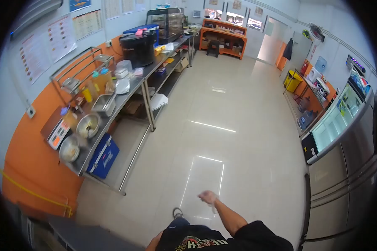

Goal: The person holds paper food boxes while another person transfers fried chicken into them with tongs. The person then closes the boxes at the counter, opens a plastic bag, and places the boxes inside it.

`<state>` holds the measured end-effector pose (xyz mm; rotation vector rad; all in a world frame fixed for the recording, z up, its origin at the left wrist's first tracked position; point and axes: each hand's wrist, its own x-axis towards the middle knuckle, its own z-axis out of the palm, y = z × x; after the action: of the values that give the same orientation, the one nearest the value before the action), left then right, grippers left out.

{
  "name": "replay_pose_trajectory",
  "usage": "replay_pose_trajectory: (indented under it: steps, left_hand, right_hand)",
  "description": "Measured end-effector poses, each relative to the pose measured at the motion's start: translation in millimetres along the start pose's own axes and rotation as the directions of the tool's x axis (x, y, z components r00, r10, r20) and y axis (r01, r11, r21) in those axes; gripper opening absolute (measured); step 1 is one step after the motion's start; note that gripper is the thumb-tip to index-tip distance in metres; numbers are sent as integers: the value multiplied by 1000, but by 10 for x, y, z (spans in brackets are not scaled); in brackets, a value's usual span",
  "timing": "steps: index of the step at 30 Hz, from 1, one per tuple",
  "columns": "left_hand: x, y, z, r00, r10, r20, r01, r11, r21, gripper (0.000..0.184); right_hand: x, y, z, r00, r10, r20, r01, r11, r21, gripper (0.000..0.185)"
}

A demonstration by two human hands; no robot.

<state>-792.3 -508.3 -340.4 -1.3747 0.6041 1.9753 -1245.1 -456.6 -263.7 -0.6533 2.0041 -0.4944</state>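
My right hand (207,196) is out in front of my body, above the tiled floor (222,108). Its fingers look loosely curled, and I see nothing in them. Something pale and thin shows around the wrist. The hand touches no surface. Of my left arm (156,242) only a small part appears at the bottom edge; the left hand itself is out of view. One shoe (177,212) shows below me on the floor.
Along the left wall runs a steel table (132,85) with metal bowls (88,126), a scale (59,134), squeeze bottles and a black container (137,49). A blue cooler (103,157) sits beneath. Steel refrigerators (329,196) and a glass-door fridge (337,121) line the right. An orange counter (223,37) stands far back.
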Motion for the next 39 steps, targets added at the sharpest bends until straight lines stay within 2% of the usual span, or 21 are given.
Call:
replay_pose_trajectory:
  steps: [3, 4, 5, 7, 10, 15, 18, 19, 20, 22, 23, 25, 28, 29, 31, 33, 34, 35, 36, 37, 39]
  left_hand:
    - [-119, 1215, 7, 991, -45, 130, 39, 998, 44, 68]
    - [-149, 1647, 26, 983, -65, 170, 56, 997, 55, 70]
    - [-153, 2082, 43, 974, -87, 207, 75, 995, 67, 72]
    - [-86, 2927, 107, 957, -126, 260, 105, 990, 94, 76]
    - [44, 4170, 229, 954, -103, 280, 55, 983, 172, 82]
    - [206, 6107, 617, 958, 269, 103, -288, 909, 302, 97]
    - [255, 7108, 890, 853, 522, -25, -471, 790, 393, 107]
    - [286, 7425, 957, 832, 552, -50, -490, 774, 401, 111]
    - [754, 7683, 784, 828, 545, -129, -450, 785, 426, 112]
    - [329, 8427, 999, 867, 496, -38, -453, 819, 353, 112]
    - [78, 8831, 1069, 879, 477, 6, -453, 831, 322, 113]
    - [955, 9323, 670, 866, 497, -61, -415, 780, 468, 98]
    - [1130, 10576, 508, 844, 536, -16, -449, 723, 525, 75]
    - [1202, 10953, 426, 857, 515, 14, -424, 689, 588, 70]
    - [1230, 11641, 417, 858, 512, 43, -349, 519, 780, 58]
    - [1092, 12452, 469, 825, 563, 51, -202, 208, 957, 44]
    - [658, 12985, 685, 890, 447, 88, -140, 84, 986, 46]
    - [741, 13287, 682, 822, 555, 123, -297, 235, 926, 51]
    - [868, 13619, 654, 739, 662, 125, -454, 352, 819, 56]
    - [991, 13952, 647, 645, 758, 96, -605, 429, 671, 62]
    - [775, 14881, 903, 657, 742, 135, -606, 413, 679, 68]
  right_hand:
    - [29, 920, -586, 978, 159, -131, -150, 985, 82, 29]
    - [255, 1630, -605, 996, -47, -80, -10, 803, -596, 35]
    - [200, 2099, -647, 997, -63, -43, 7, 640, -768, 33]
    - [-105, 2739, -596, 968, 213, -130, -239, 645, -726, 26]
    - [-140, 2702, -866, 839, 536, 93, -292, 589, -754, 29]
    - [1281, 2033, -1818, 893, 448, 27, -333, 701, -631, 29]
    - [2977, 1364, -2718, 947, 320, -25, -270, 751, -603, 29]
    - [3793, 1063, -3143, 911, 407, 63, -275, 716, -641, 28]
    - [4359, 690, -3489, 999, 28, -25, -37, 730, -682, 28]
    - [5758, 20, -4166, 986, -159, -50, 81, 721, -689, 30]
    - [6090, -643, -4592, 979, -136, -153, 57, 898, -436, 34]
    - [6741, -1822, -5223, 917, -30, -397, -31, 989, -146, 37]
    - [7694, -2497, -5781, 926, -197, -322, 238, 966, 95, 35]
    - [7840, -2558, -5897, 943, -162, -291, 218, 961, 171, 33]
    - [8042, -2465, -6038, 968, -96, -230, 168, 933, 319, 29]
    - [7942, -2311, -6310, 977, 27, -212, 21, 975, 221, 28]
    - [8463, -1325, -6083, 990, -24, -136, -1, 983, -185, 29]
    - [8731, -474, -5793, 992, -124, -29, 79, 780, -621, 36]
    - [8327, -630, -6084, 993, -115, 8, 94, 769, -633, 33]
    - [8414, 95, -5864, 974, 223, -34, -207, 825, -526, 31]
    - [8151, 879, -6214, 945, -75, 319, 265, 746, -611, 39]
